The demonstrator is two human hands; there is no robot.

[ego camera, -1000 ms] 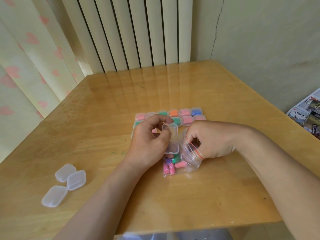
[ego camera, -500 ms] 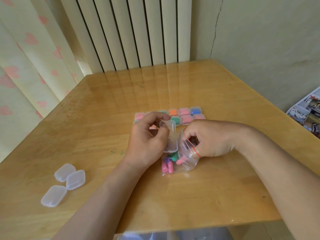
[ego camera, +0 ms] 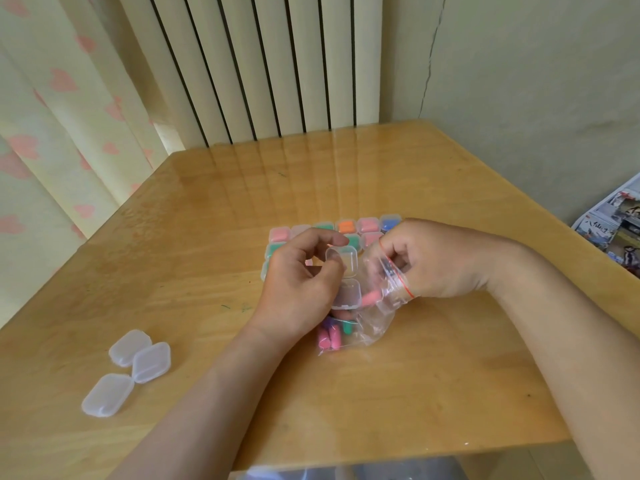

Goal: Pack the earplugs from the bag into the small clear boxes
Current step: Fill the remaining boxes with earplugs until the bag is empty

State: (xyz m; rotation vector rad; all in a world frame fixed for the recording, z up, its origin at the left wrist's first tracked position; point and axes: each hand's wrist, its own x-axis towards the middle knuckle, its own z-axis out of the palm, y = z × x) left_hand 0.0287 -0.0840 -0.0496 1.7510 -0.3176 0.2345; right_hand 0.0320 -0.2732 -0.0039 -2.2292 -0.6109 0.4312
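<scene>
a home: heart-print curtains (ego camera: 52, 150), wooden table (ego camera: 207, 237).

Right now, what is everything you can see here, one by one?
table: one, wooden, under everything
bag: one, clear with a red strip, mid-table
earplugs: several, pink, green and purple, in the bag
open box: one, clear, held beside the bag
filled boxes: several, pink, green, orange and blue inside, in rows beyond the bag
closed boxes: three, frosted, table's left
curtain: one, cream with pink hearts, far left
slats: cream, behind the table
magazines: some, printed, beyond the table's right edge
left hand: grips the open box
right hand: holds the bag's mouth
</scene>
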